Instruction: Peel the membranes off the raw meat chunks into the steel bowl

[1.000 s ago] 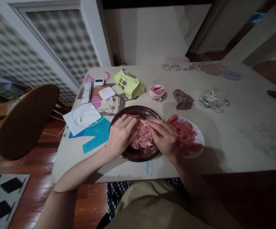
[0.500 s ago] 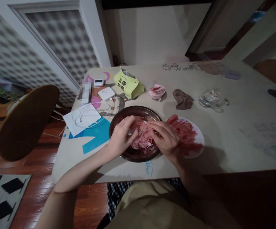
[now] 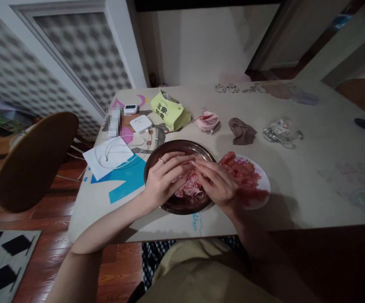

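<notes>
A dark round bowl [image 3: 170, 148] near the table's front edge holds thin pink meat slices [image 3: 190, 190]. Both my hands are inside it. My left hand [image 3: 163, 179], with a ring on one finger, lies over the slices, its fingers close together and pinching a slice at the top. My right hand [image 3: 218, 183] meets it fingertip to fingertip on the same slice. A white plate [image 3: 264, 181] with darker red meat [image 3: 244, 174] touches the bowl's right side.
Behind the bowl lie a yellow-green pouch [image 3: 169, 111], a pink wrapper [image 3: 207, 120], a brown cloth [image 3: 242, 131] and crumpled clear plastic [image 3: 280, 131]. White paper with a cable [image 3: 108, 155] and small white devices [image 3: 141, 123] sit left. A wooden chair [image 3: 34, 162] stands at the table's left.
My left hand curled up to pinch the meat, then flattened again over the slices. Both hands' fingertips have come together at the top of the pile. Nothing else has moved.
</notes>
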The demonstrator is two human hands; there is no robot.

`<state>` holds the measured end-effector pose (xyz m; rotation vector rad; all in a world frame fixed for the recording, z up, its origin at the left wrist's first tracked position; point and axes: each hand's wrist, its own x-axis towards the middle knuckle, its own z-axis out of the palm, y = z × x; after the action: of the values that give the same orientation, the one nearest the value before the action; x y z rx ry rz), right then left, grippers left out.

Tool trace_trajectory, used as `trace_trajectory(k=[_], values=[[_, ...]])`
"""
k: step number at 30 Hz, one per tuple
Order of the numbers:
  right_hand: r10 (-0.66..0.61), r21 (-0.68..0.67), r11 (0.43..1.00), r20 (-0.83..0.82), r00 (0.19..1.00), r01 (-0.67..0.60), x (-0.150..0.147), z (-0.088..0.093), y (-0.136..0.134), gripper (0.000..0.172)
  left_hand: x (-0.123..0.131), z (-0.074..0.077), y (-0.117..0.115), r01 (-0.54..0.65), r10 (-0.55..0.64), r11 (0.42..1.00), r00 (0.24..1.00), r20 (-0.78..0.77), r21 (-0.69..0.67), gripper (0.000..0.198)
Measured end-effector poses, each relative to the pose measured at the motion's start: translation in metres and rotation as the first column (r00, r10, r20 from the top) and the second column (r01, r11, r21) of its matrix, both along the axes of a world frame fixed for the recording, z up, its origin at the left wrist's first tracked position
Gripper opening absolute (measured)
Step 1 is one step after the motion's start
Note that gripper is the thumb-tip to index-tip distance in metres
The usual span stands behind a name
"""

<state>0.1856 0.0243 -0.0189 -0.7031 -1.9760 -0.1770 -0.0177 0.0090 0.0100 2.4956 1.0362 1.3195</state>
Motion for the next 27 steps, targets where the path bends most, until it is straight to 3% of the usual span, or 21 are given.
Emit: trace_trajectory(k=[6,10,13,15,21,27], values=[[-0.004,0.016,1.0,-0.032,0.999,0.004,-0.003,0.003,-0.001,0.044,-0.001,-0.008,0.003,-0.017,0.021,0.995,0.999,-0.041,0.101,0.033],[-0.027,0.006,1.0,-0.044,0.999,0.027,-0.005,0.007,-0.004,0.035,-0.007,-0.012,0.004,-0.027,0.061,0.967,0.99,-0.128,0.252,0.031],[-0.021,0.004,1.0,-0.042,0.999,0.021,-0.003,0.007,-0.006,0.031,-0.013,-0.005,0.0,0.029,0.089,0.917,0.958,-0.274,0.399,0.031],[-0.001,0.007,1.0,-0.016,1.0,0.001,-0.002,0.007,-0.006,0.034,-0.016,0.002,-0.005,0.036,0.126,0.909,0.926,-0.356,0.415,0.033],[0.014,0.05,0.999,-0.009,1.0,-0.013,0.0,0.008,-0.007,0.044,-0.019,0.013,-0.013,0.065,-0.011,0.987,0.938,-0.347,0.145,0.03],[0.037,0.069,0.997,-0.023,0.999,-0.035,0.0,0.009,-0.011,0.041,-0.015,0.014,-0.022,0.038,-0.04,0.999,0.962,-0.269,-0.013,0.028]])
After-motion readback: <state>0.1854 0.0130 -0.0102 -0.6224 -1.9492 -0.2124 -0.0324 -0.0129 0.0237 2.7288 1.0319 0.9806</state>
